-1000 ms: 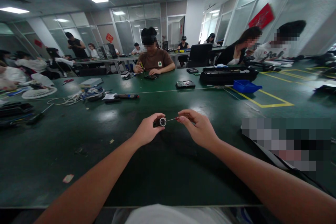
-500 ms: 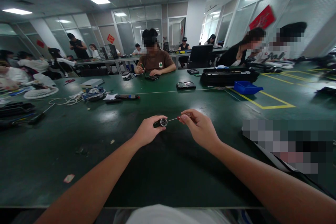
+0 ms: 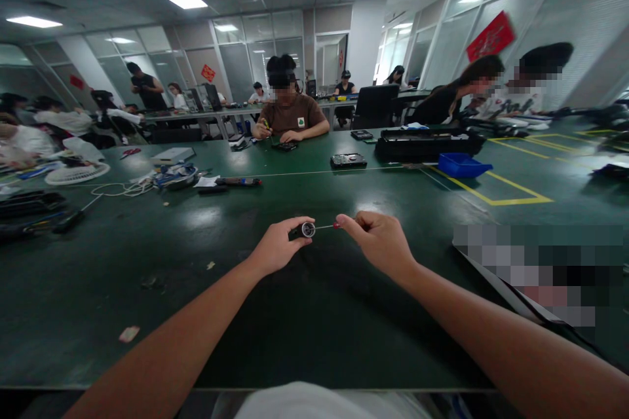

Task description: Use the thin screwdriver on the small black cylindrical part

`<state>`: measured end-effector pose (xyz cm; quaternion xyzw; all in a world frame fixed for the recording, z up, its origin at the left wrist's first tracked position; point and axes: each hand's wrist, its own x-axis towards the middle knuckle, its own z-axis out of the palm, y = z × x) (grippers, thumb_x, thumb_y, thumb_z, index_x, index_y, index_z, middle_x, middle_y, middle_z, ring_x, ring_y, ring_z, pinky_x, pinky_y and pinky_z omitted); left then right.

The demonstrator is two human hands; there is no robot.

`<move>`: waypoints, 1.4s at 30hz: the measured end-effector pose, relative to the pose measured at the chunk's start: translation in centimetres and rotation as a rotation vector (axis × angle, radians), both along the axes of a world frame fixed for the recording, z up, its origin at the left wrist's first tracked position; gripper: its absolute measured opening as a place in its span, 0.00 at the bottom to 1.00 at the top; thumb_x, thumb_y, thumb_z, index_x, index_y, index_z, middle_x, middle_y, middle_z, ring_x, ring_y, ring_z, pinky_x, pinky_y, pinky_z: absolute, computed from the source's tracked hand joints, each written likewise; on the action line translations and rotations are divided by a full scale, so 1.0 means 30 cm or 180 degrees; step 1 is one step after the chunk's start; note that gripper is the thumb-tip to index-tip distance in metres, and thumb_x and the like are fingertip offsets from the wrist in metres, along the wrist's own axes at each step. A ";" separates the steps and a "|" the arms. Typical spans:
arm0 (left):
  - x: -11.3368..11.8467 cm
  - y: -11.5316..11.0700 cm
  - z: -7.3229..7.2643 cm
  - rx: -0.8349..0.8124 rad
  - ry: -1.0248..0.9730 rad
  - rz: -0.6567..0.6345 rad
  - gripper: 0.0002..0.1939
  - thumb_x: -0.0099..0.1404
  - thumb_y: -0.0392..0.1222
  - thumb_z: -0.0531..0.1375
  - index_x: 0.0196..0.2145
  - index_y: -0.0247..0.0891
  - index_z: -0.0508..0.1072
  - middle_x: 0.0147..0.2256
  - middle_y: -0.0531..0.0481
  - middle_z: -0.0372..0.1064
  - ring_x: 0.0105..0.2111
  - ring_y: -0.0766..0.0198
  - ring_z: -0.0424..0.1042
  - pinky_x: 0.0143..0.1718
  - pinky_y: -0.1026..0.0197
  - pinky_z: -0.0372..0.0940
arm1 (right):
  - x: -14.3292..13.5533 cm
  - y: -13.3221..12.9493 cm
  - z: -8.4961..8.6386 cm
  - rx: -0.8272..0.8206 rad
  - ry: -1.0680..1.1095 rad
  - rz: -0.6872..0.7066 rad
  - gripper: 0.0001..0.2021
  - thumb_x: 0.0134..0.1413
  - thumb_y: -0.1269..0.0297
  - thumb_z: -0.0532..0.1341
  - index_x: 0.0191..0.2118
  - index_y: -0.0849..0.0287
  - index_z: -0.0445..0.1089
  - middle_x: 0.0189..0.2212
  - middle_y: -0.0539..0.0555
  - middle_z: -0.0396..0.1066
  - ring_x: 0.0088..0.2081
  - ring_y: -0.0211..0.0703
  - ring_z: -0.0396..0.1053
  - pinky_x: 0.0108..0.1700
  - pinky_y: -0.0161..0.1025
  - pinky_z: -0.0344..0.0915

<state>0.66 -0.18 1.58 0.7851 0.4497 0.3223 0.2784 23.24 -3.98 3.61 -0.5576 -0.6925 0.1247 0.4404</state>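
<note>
Between the thumb and fingers of my left hand point(image 3: 279, 247) is a small dark cylindrical part point(image 3: 307, 230) with a silvery ring-shaped end turned toward me. My right hand point(image 3: 381, 234) is closed round the handle of a screwdriver point(image 3: 336, 226), whose red collar shows by my thumb. Its thin metal shaft points left and meets the rim of the cylindrical part; whether the tip is inside cannot be made out. Both hands are held above the green table point(image 3: 314, 334).
A hard drive point(image 3: 348, 160), a blue bin point(image 3: 462, 164) and a long black casing point(image 3: 428, 143) lie farther back. On the left are a black tool point(image 3: 239, 181), tangled cables point(image 3: 174, 175) and a screwdriver point(image 3: 73, 220). A person point(image 3: 293, 114) works across the table.
My right hand has turned on the screwdriver, its fingers curling further round the handle, and the shaft lies more level. My left hand has barely moved.
</note>
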 end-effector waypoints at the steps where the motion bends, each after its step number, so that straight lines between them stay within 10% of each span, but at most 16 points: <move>1: 0.000 0.000 -0.001 -0.0002 0.0013 -0.0004 0.21 0.60 0.36 0.65 0.52 0.45 0.74 0.52 0.52 0.72 0.55 0.58 0.68 0.61 0.54 0.58 | 0.001 -0.002 0.002 0.0024 -0.0050 0.0033 0.24 0.59 0.46 0.58 0.18 0.57 0.64 0.14 0.46 0.60 0.17 0.35 0.56 0.21 0.35 0.50; 11: -0.005 0.008 -0.016 0.0155 0.0064 -0.0073 0.21 0.60 0.37 0.66 0.51 0.46 0.74 0.51 0.51 0.72 0.53 0.57 0.69 0.59 0.53 0.60 | -0.009 -0.018 0.000 0.0191 0.0041 0.0807 0.09 0.61 0.63 0.57 0.46 0.57 0.68 0.38 0.54 0.76 0.37 0.43 0.74 0.38 0.38 0.66; 16: -0.001 0.002 -0.013 0.0192 0.0104 -0.0136 0.20 0.60 0.38 0.66 0.50 0.46 0.75 0.49 0.51 0.73 0.50 0.58 0.71 0.56 0.54 0.62 | -0.007 -0.015 0.012 -0.0086 -0.0186 0.0574 0.16 0.67 0.56 0.51 0.37 0.57 0.72 0.21 0.49 0.70 0.24 0.40 0.68 0.29 0.37 0.61; 22: -0.005 0.004 -0.011 0.0235 0.0023 -0.0039 0.20 0.59 0.37 0.66 0.50 0.45 0.75 0.49 0.51 0.73 0.51 0.58 0.70 0.56 0.55 0.61 | -0.009 -0.015 0.014 -0.0088 -0.0253 0.0680 0.15 0.63 0.64 0.53 0.53 0.59 0.66 0.30 0.52 0.73 0.27 0.41 0.68 0.30 0.38 0.60; 38: -0.016 0.012 -0.015 0.0280 0.0152 -0.0039 0.21 0.60 0.38 0.66 0.51 0.47 0.74 0.49 0.50 0.73 0.49 0.57 0.70 0.55 0.53 0.62 | -0.005 -0.006 -0.007 -0.0241 -0.0025 0.0845 0.13 0.62 0.63 0.57 0.51 0.57 0.64 0.38 0.54 0.75 0.37 0.44 0.72 0.37 0.40 0.65; 42: -0.012 0.003 -0.004 0.0273 0.0222 -0.0119 0.20 0.60 0.37 0.65 0.51 0.45 0.75 0.50 0.49 0.72 0.51 0.57 0.70 0.57 0.53 0.61 | 0.000 0.007 -0.001 -0.0510 -0.0076 0.0743 0.15 0.67 0.55 0.49 0.44 0.57 0.69 0.26 0.50 0.71 0.29 0.42 0.70 0.32 0.39 0.62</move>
